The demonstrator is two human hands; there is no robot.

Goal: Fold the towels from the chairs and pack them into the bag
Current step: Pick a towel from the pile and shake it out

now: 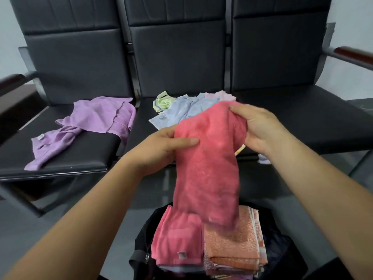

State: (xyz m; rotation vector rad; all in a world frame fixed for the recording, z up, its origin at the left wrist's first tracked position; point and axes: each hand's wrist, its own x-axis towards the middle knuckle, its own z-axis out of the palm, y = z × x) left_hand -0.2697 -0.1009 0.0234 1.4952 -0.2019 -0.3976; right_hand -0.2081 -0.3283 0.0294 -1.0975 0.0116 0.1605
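A coral-pink towel (207,166) hangs in front of me, held up by both hands. My left hand (161,146) pinches its left upper edge, thumb on the front. My right hand (256,128) grips the top right corner. Its lower end dangles over an open black bag (141,251) on the floor, where folded pink (177,239) and orange (232,245) towels are stacked. A crumpled purple towel (88,126) lies on the left chair seat. A light blue towel (181,114) lies on the middle seat with a green-striped one (162,103) and a pale pink one (220,96) behind it.
Three joined black chairs (181,57) stand in a row facing me, with wooden armrests at the far left (12,81) and far right (353,54). The right seat (302,122) holds no towel. Grey floor lies under the chairs and around the bag.
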